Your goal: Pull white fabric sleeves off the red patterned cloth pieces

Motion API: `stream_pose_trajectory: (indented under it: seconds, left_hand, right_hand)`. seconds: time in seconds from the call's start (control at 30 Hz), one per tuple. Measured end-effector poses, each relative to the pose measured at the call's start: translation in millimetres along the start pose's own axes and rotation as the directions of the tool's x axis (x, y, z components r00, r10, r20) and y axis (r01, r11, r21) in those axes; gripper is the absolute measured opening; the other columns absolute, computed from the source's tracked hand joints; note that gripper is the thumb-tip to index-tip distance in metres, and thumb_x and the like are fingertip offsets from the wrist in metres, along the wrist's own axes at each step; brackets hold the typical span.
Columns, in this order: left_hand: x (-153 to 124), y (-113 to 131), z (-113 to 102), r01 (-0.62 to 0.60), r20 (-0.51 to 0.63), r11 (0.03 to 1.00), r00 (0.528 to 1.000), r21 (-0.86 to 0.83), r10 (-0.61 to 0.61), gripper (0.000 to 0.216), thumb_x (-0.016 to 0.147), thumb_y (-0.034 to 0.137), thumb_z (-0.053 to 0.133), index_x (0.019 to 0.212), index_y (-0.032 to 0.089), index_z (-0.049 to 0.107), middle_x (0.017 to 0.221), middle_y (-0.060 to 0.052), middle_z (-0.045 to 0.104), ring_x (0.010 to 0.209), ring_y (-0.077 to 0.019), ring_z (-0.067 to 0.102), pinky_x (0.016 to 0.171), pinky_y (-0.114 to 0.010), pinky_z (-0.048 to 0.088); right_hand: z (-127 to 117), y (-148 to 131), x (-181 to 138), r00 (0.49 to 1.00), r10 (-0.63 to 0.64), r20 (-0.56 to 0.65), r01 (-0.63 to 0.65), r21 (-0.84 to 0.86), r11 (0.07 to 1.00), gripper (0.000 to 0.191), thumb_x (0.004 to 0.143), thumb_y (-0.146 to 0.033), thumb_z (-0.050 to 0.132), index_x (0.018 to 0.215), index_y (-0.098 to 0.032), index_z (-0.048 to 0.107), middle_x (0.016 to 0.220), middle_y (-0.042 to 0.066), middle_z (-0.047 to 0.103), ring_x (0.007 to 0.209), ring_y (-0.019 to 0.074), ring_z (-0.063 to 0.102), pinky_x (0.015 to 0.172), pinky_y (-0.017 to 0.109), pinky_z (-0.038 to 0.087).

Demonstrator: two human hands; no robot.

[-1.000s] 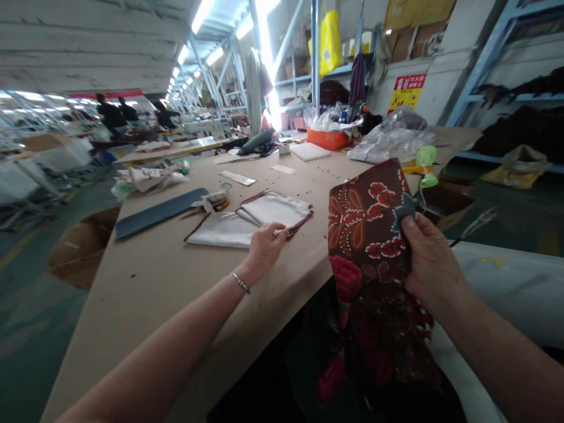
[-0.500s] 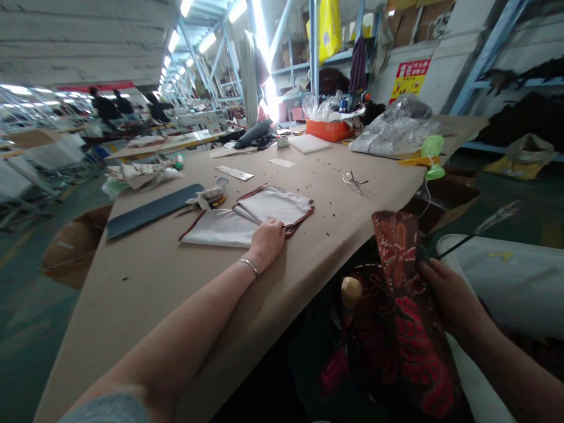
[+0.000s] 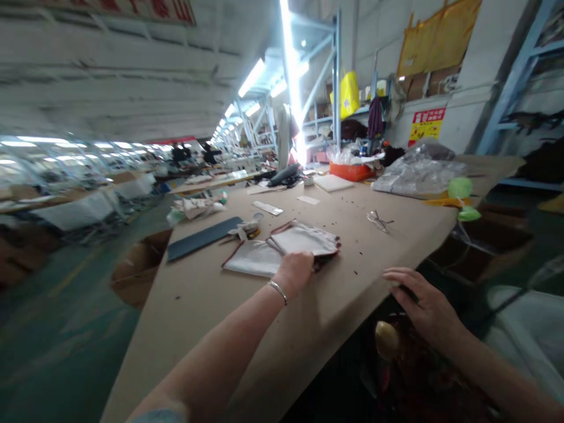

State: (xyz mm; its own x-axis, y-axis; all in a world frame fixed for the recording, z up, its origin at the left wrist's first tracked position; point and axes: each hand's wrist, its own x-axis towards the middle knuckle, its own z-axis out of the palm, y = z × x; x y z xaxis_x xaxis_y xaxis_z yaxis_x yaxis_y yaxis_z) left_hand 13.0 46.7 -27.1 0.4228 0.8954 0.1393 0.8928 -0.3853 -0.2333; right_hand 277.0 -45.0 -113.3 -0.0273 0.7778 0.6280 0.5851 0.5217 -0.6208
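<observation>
My left hand [image 3: 297, 271] lies on the near edge of a small stack of white fabric pieces with dark red edging [image 3: 304, 239] on the brown table [image 3: 211, 305]; its fingers curl over that edge. My right hand [image 3: 418, 299] is at the table's front edge with its fingers stretched out, and a small dark shape shows under the fingertips. The dark red flowered cloth [image 3: 405, 376] hangs low below the table edge, mostly in shadow. A second white piece [image 3: 253, 259] lies flat to the left of the stack.
Small snips [image 3: 379, 220], a dark blue strip [image 3: 203, 238], a ruler [image 3: 267, 208], an orange tray [image 3: 351, 171] and plastic bags [image 3: 418, 176] lie farther back. A cardboard box [image 3: 136, 270] stands on the floor at left, a white bin [image 3: 529, 329] at right. People work far behind.
My right hand lowered the flowered cloth from in front of me to below the table edge, then came up to the edge with fingers spread. My left hand stayed on the white stack.
</observation>
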Motion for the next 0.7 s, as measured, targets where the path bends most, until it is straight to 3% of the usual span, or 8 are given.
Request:
stream_pose_trajectory:
  seconds: [0.07,0.13,0.3,0.4,0.53,0.6,0.63,0.7]
  left_hand:
    - [-13.3,1.8,-12.5,0.019,-0.034,1.000,0.999,0.005,-0.019,0.026,0.089,0.008,0.040,0.092,0.012,0.066,0.089,-0.013,0.070,0.085,-0.0261,0.070,0.069,-0.033,0.055]
    - [-29.3,4.6,-22.5,0.036,-0.067,0.999,0.997,0.000,-0.036,0.022,0.090,0.014,0.043,0.092,0.016,0.065,0.090,-0.010,0.070,0.083,-0.0244,0.070,0.066,-0.031,0.054]
    - [-80.3,12.4,-42.6,0.037,-0.137,0.992,0.989,-0.122,-0.054,0.019,0.089,0.024,0.045,0.088,0.018,0.063,0.089,-0.006,0.069,0.080,-0.0215,0.067,0.066,-0.029,0.050]
    - [-110.1,10.8,-45.5,0.017,-0.155,0.968,0.986,-0.251,-0.058,0.017,0.085,0.019,0.044,0.083,0.018,0.061,0.087,-0.006,0.067,0.077,-0.0204,0.064,0.066,-0.029,0.046]
    - [-132.3,12.3,-23.5,0.098,-0.143,0.896,0.974,-0.433,-0.176,0.013,0.076,0.015,0.047,0.079,0.017,0.059,0.088,-0.008,0.065,0.077,-0.0209,0.061,0.065,-0.030,0.043]
    - [-134.0,21.2,-9.7,0.202,-0.045,0.683,0.944,-0.702,-0.326,0.010,0.074,0.014,0.047,0.075,0.017,0.056,0.076,-0.006,0.061,0.068,-0.0183,0.058,0.059,-0.028,0.041]
    - [-133.3,27.8,-5.7,0.257,0.054,0.463,0.912,-0.848,-0.407,0.009,0.074,0.014,0.046,0.075,0.017,0.054,0.069,-0.004,0.059,0.062,-0.0167,0.055,0.055,-0.027,0.040]
    - [-130.7,43.6,-7.1,0.237,0.266,-0.121,0.828,-0.964,-0.493,0.006,0.077,0.016,0.047,0.079,0.018,0.052,0.064,-0.001,0.055,0.055,-0.0145,0.053,0.046,-0.023,0.039]
  right_hand:
    - [18.0,-33.3,32.7,0.979,-0.171,0.111,0.176,-0.038,0.984,0.026,0.093,-0.031,0.046,0.112,-0.023,0.062,0.116,0.008,0.062,0.112,0.0235,0.056,0.098,0.040,0.047]
    - [39.8,-60.8,57.5,0.945,-0.221,0.242,0.252,-0.106,0.962,0.033,0.090,-0.025,0.049,0.121,-0.021,0.060,0.122,0.010,0.060,0.117,0.0271,0.052,0.098,0.043,0.047]
    - [77.1,-95.0,76.4,0.843,-0.110,0.527,0.280,-0.255,0.925,0.030,0.089,-0.018,0.048,0.115,-0.018,0.063,0.113,0.012,0.064,0.110,0.0318,0.057,0.091,0.046,0.049]
    - [71.6,-88.9,71.3,0.834,0.012,0.552,0.255,-0.403,0.879,0.036,0.087,-0.007,0.036,0.106,-0.017,0.064,0.107,0.012,0.066,0.101,0.0321,0.063,0.079,0.043,0.051]
    - [48.9,-72.0,52.0,0.896,0.130,0.424,0.095,-0.470,0.878,0.041,0.085,-0.007,0.033,0.112,-0.018,0.061,0.095,0.012,0.071,0.089,0.0316,0.069,0.075,0.043,0.052]
    - [42.0,-66.7,31.6,0.942,0.077,0.326,0.053,-0.371,0.927,0.043,0.082,-0.011,0.039,0.120,-0.020,0.057,0.098,0.011,0.072,0.089,0.0296,0.070,0.076,0.041,0.054]
    - [40.2,-65.3,19.0,0.959,0.022,0.283,0.069,-0.307,0.949,0.044,0.081,-0.012,0.041,0.120,-0.021,0.057,0.100,0.010,0.072,0.089,0.0275,0.070,0.076,0.038,0.055]
    - [38.3,-65.4,-6.7,0.966,-0.099,0.238,0.146,-0.189,0.971,0.039,0.080,-0.011,0.041,0.111,-0.022,0.062,0.100,0.009,0.073,0.086,0.0229,0.071,0.074,0.031,0.058]
